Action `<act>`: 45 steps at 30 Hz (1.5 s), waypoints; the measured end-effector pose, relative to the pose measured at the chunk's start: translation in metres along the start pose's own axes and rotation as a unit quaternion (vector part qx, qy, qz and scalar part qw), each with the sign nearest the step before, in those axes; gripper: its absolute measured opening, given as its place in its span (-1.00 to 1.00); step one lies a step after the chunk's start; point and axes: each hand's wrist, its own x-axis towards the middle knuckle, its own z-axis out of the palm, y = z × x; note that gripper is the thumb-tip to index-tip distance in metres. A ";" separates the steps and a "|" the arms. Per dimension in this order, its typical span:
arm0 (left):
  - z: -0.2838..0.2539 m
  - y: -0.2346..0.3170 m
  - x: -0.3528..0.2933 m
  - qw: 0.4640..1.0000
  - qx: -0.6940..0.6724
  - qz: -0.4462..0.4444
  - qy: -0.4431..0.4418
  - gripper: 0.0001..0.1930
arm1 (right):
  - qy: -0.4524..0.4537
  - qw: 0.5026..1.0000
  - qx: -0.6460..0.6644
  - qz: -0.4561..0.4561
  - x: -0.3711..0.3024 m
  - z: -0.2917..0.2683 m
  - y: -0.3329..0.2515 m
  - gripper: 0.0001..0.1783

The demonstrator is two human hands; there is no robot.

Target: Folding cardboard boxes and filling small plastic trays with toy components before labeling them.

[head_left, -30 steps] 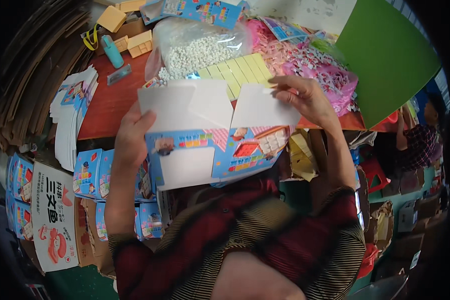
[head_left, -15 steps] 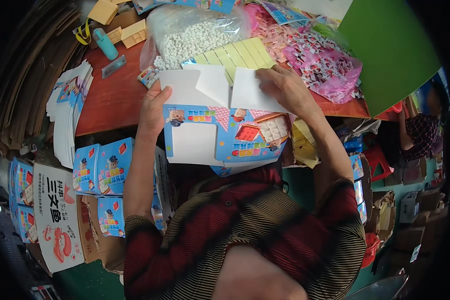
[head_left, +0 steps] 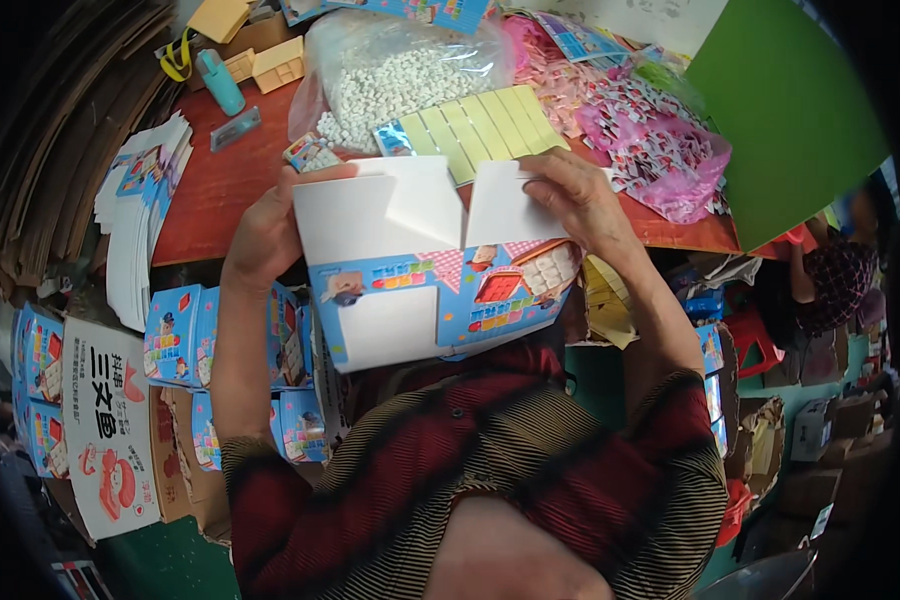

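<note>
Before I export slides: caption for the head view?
Left hand holds a blue carton while the right hand touches its white flap, before a red table bearing bagged white pieces.

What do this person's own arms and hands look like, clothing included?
The left hand and right hand are bare, with no gloves or wristbands visible. Wide sleeves end near the elbows, patterned in dark red, black and thin yellowish stripes.

We see a tilted, blue printed carton [head_left: 465,295], its white flaps [head_left: 345,222] unfolded, at the near side of the red table [head_left: 205,212].
</note>
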 end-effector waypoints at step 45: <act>0.104 -0.086 -0.038 0.896 0.396 0.187 -0.072 -0.83 | -0.550 0.826 0.121 -0.028 0.015 0.022 -0.036 -0.74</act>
